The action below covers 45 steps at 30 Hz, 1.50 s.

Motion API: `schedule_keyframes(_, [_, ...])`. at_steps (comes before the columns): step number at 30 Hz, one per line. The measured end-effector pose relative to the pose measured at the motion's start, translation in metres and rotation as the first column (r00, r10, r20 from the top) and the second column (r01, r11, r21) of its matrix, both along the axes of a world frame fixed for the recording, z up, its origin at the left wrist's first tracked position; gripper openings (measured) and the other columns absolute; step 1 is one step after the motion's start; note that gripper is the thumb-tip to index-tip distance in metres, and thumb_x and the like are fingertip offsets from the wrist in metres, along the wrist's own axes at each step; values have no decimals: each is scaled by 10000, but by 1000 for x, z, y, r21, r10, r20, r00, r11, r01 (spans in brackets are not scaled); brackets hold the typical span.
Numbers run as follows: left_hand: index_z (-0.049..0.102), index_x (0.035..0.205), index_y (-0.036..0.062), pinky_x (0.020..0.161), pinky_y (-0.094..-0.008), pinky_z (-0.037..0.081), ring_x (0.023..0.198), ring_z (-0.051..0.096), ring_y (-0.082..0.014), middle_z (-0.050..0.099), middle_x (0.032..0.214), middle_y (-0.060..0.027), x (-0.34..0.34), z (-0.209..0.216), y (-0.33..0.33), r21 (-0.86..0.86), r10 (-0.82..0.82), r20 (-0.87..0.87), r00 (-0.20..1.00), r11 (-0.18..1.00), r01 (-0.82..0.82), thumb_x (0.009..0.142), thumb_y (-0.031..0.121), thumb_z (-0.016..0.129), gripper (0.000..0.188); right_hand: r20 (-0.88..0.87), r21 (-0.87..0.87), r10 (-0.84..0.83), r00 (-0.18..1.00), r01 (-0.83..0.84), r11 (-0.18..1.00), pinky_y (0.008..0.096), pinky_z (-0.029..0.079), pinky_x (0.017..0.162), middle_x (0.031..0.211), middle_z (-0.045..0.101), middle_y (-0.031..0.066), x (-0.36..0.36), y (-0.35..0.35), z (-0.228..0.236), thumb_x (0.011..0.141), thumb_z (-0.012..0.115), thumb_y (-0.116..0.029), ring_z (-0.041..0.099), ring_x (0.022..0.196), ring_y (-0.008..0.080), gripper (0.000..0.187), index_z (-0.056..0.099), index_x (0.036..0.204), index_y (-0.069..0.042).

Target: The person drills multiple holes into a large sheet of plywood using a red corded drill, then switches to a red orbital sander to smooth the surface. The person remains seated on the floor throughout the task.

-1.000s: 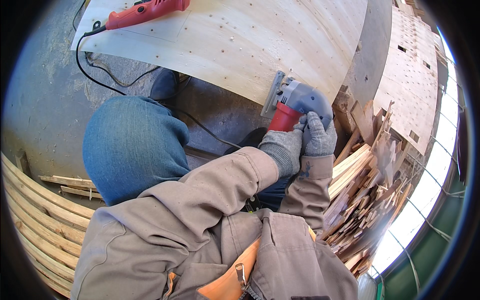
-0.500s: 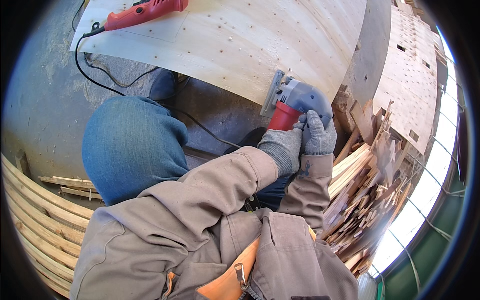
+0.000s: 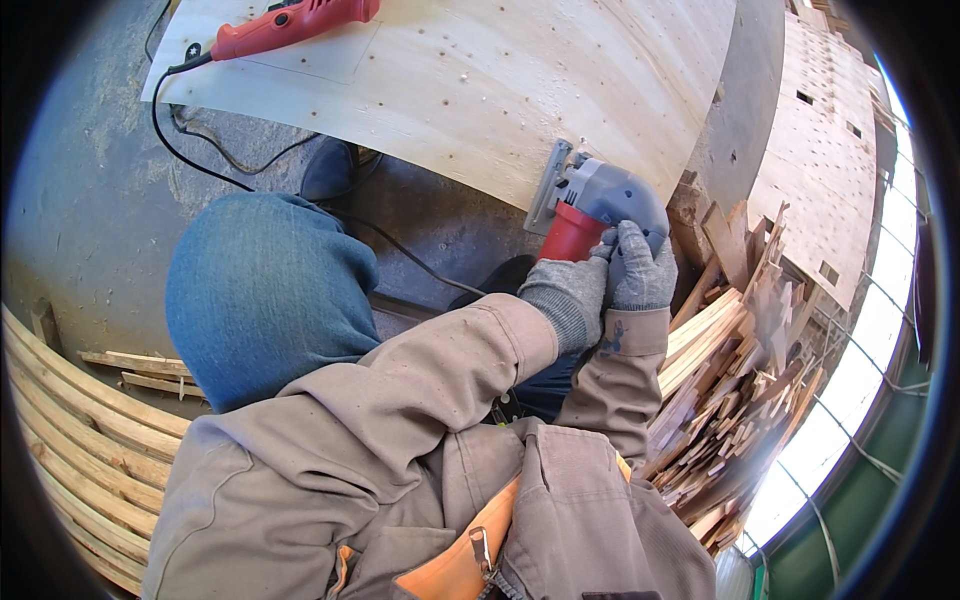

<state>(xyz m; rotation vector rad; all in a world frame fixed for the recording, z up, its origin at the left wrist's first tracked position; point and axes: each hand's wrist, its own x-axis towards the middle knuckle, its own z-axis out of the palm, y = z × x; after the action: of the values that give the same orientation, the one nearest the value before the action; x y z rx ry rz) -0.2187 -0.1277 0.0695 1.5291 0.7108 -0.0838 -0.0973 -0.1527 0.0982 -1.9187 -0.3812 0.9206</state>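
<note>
- Hardly anything has moved since the earlier frame; I get only a slight rightward drift of the whole view.
- Pale plywood sheet (image 3: 450, 100) spans the upper middle of my feed.
- Wood scraps (image 3: 740, 400) lie heaped to the right of the hands.
- Jigsaw (image 3: 600, 190), grey and red, is at the sheet's near edge, by its right corner; I can't tell whether its base plate (image 3: 547, 190) touches the wood.
- Red power tool (image 3: 290, 25) lies at the sheet's left end, well apart.
- I see the left hand (image 3: 570, 290), gloved, wrapped around the jigsaw's red barrel.
- Right hand (image 3: 640, 270), also gloved, has bent fingers against the grey housing; how firmly, I can't tell.
</note>
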Motion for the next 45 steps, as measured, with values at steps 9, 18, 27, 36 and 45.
schedule_keyframes(9, [416,1416,0,917,-464,560,1037,710,-384,716,1088,-229,-2,0,3,6,-7,25,1000,1000,7,774,263,765,777,10,7,-1,1000,1,1000,313,544,563,858,673,116,1,0,2,920,724,-91,634,631,186,337,602,1214,18])
schedule_keyframes(18, [469,1361,7,916,-468,562,1044,708,-381,715,1088,-231,-2,2,3,-13,10,18,1000,1000,-10,771,254,766,705,-21,17,-1,1000,1,1000,311,548,574,864,675,117,6,-1,-2,910,732,-81,635,633,188,353,602,1224,17])
schedule_keyframes(27, [523,1280,-3,920,-461,560,1042,708,-375,717,1082,-227,-1,5,6,-15,-17,-7,1000,1000,17,785,251,754,602,-31,29,2,1000,-1,1000,315,550,559,856,666,125,3,3,1,918,725,-78,631,628,187,335,587,1208,19])
schedule_keyframes(36, [506,1307,-2,935,-467,553,1062,701,-373,708,1103,-230,-1,4,4,-5,8,4,1000,1000,-8,796,271,742,625,-29,31,8,1000,-7,999,314,554,561,857,662,123,4,6,1,925,717,-76,636,626,183,331,579,1205,35])
schedule_keyframes(45, [516,1308,11,930,-466,555,1054,702,-376,714,1099,-224,1,2,1,0,52,12,999,999,-52,792,289,754,632,-10,27,26,1000,-26,999,305,550,588,873,673,117,9,5,-1,931,727,-94,643,643,179,334,585,1206,30])
